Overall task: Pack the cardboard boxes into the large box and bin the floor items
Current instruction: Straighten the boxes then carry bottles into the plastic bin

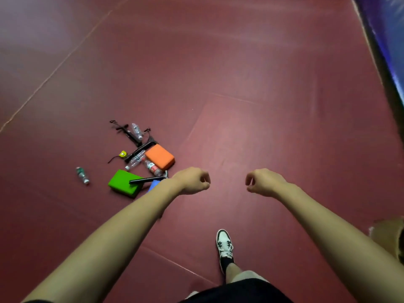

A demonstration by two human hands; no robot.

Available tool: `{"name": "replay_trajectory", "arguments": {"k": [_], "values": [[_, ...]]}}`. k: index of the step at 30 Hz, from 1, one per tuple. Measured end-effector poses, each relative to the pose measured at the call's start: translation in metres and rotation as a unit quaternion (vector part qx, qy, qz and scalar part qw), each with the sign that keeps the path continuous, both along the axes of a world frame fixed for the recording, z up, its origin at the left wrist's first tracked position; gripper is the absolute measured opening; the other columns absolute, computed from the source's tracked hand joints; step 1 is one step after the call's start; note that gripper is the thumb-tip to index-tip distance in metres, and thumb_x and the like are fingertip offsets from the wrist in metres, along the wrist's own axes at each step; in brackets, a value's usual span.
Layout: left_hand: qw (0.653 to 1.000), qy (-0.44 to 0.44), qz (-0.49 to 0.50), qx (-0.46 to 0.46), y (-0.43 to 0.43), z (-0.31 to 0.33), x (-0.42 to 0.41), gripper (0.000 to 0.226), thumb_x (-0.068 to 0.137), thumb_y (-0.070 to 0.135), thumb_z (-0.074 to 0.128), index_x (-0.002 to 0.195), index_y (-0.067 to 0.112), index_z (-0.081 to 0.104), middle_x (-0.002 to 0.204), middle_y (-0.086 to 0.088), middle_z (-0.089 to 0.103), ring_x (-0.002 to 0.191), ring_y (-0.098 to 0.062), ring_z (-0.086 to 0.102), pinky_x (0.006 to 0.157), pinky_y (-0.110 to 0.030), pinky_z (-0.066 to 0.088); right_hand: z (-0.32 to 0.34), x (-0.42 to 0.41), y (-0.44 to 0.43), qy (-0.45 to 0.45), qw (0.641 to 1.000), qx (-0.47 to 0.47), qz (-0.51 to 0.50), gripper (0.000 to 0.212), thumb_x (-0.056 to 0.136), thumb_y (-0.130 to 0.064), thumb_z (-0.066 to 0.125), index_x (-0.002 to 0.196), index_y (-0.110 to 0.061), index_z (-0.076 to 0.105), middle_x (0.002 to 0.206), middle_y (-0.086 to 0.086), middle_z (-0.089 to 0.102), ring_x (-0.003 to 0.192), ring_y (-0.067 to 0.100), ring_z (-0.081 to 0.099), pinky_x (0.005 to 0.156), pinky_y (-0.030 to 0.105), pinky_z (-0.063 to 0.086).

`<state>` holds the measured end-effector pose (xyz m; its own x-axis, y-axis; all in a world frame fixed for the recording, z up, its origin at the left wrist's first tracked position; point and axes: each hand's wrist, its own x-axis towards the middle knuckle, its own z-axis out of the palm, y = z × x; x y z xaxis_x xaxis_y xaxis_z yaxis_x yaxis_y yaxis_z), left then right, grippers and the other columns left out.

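Floor: dark red; all the loose stuff lies on it.
Cardboard box: brown edge only, behind and to the right of the right grip, mostly out of frame. Can't tell if it's the large one.
Left grip: fingers loosely curled, nothing in it. Prob. kept free for the pickup.
Right grip: same, slack and empty.
Litter pile: just left of and beyond the left grip, bunched together, so likely few reaches needed.
Green block: nearest the left grip, w/ a black stick lying across it.
Orange block: just beyond, bottles beside it.
Stray bottle: further left, apart from the pile, so needs its own reach.
Yellow tape measure: far side of the pile.
Bin: not in view.
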<state>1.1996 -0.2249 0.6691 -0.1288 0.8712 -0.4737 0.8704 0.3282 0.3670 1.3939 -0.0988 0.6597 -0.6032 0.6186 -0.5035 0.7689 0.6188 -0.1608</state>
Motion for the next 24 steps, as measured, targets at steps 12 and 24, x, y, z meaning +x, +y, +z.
{"name": "replay_trajectory", "arguments": {"k": [12, 24], "values": [[0.975, -0.026, 0.221, -0.009, 0.085, -0.015, -0.167, 0.018, 0.091, 0.021, 0.052, 0.102, 0.017, 0.064, 0.109, -0.004, 0.067, 0.101, -0.021, 0.061, 0.083, -0.028, 0.045, -0.013, -0.195, 0.142, 0.029, 0.988, -0.084, 0.127, 0.023, 0.086, -0.025, 0.057, 0.108, -0.023, 0.065, 0.111, 0.0, 0.066, 0.102, 0.02, 0.061, 0.084, 0.029, 0.048], [0.934, -0.043, 0.354, 0.024, 0.145, -0.039, -0.349, 0.019, 0.09, 0.02, 0.053, 0.103, 0.014, 0.066, 0.109, -0.003, 0.066, 0.094, -0.016, 0.055, 0.082, -0.025, 0.043, -0.028, -0.403, 0.242, 0.01, 0.973, -0.078, 0.216, 0.021, 0.086, -0.025, 0.057, 0.105, -0.022, 0.067, 0.112, 0.003, 0.066, 0.102, 0.021, 0.059, 0.082, 0.029, 0.047]]}}
